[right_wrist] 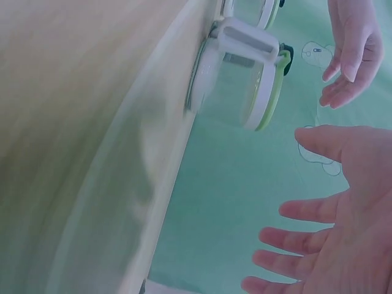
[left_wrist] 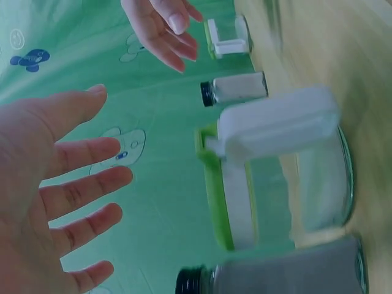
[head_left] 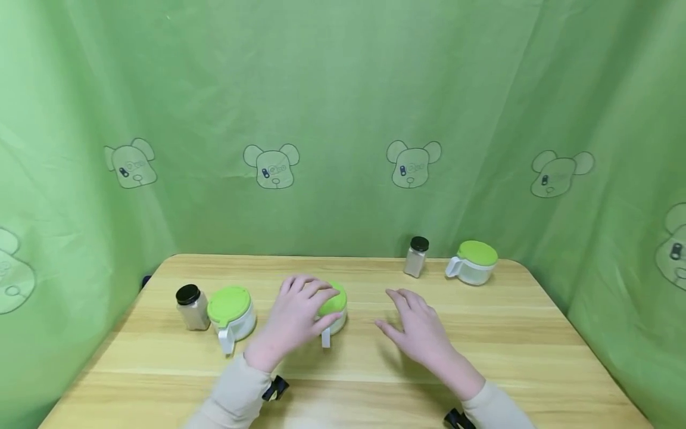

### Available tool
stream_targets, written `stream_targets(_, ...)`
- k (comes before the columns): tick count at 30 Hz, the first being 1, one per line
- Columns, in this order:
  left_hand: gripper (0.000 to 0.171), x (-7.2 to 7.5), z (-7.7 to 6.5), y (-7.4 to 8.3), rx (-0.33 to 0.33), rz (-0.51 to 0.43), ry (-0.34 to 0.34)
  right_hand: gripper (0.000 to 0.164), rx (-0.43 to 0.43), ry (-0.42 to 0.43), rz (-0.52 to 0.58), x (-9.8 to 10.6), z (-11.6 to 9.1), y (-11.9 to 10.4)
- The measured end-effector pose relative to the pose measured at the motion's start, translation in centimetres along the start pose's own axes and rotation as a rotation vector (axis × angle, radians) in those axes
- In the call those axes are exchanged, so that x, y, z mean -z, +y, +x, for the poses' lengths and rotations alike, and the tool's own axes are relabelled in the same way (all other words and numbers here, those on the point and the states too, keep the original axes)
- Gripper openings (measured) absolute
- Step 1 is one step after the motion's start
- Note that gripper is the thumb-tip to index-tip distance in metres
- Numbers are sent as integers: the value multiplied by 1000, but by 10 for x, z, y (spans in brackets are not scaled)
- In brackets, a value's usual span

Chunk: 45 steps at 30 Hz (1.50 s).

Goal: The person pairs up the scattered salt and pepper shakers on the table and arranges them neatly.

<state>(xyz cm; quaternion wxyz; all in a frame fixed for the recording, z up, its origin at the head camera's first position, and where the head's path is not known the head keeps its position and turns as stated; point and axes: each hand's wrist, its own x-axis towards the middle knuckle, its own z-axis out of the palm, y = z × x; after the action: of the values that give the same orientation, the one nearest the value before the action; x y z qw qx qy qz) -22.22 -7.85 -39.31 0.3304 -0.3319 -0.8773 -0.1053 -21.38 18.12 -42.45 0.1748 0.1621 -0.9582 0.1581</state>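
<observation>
My left hand (head_left: 292, 319) is above the middle of the table, its fingers spread and bent a little. Partly behind it in the head view stands a glass seasoning jar (head_left: 336, 322) with a green lid and white handle. In the left wrist view, air shows between the left hand (left_wrist: 70, 190) and the green-lidded jar (left_wrist: 318, 177); a black-capped shaker bottle (left_wrist: 288, 269) stands beside that jar, hidden in the head view. My right hand (head_left: 420, 333) hovers to the right of the middle jar, fingers apart, holding nothing.
On the left stand a black-capped shaker bottle (head_left: 195, 313) and a green-lidded jar (head_left: 236, 319). Near the back right edge are another black-capped bottle (head_left: 415, 262) and green-lidded jar (head_left: 476, 265). A green curtain (head_left: 343, 89) surrounds the wooden table (head_left: 509, 345).
</observation>
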Motion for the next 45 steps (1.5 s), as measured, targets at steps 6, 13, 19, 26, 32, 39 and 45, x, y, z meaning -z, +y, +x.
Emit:
stream_targets(6,39,-3,14,10,23,10,-78,70,4,-5,3,-1,4,9)
stream_targets(13,44,-13,31,18,47,7,-107,69,-41,-9,20,7,10,21)
stream_targets(19,49,-23,43,27,84,3,-180,69,-71,9,34,14,13,36)
stream_targets(26,52,-36,54,37,147,-28,-238,69,-106,2,12,19,14,50)
stream_targets(32,54,-48,61,45,179,-68,-258,68,-132,-4,7,23,15,62)
stream_targets(39,56,-58,74,54,217,-143,-254,68,-181,-28,17,26,17,77)
stream_targets(45,55,-64,84,63,261,-218,-271,70,-230,-36,28,30,19,90)
